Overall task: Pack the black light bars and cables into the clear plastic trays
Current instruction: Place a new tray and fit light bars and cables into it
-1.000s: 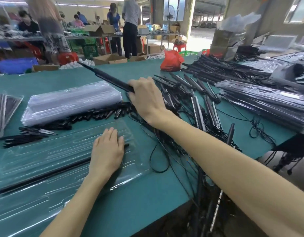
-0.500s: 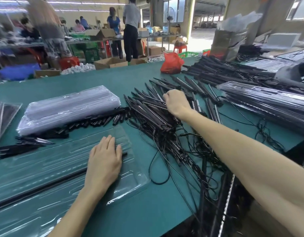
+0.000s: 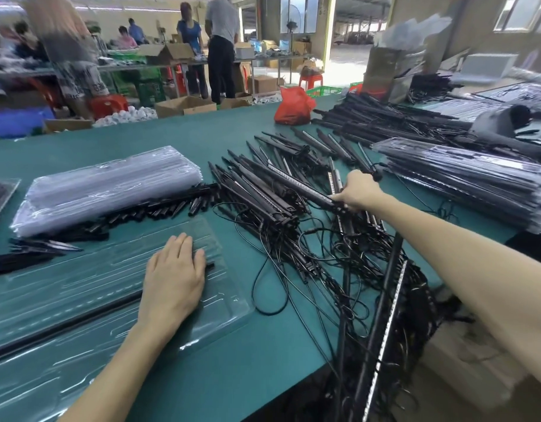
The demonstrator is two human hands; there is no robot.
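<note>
One view, head-worn, wide-angle: it is looking forward and down across the green table (image 3: 232, 360), sitting close above its near edge, workshop (image 3: 293, 65) receding beyond.

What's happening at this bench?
A person is packing. The left hand rests flat on a clear plastic tray lying on the green table; the tray already holds one long black light bar. The right hand grips the end of another black light bar in the tangled pile of bars and cables.
</note>
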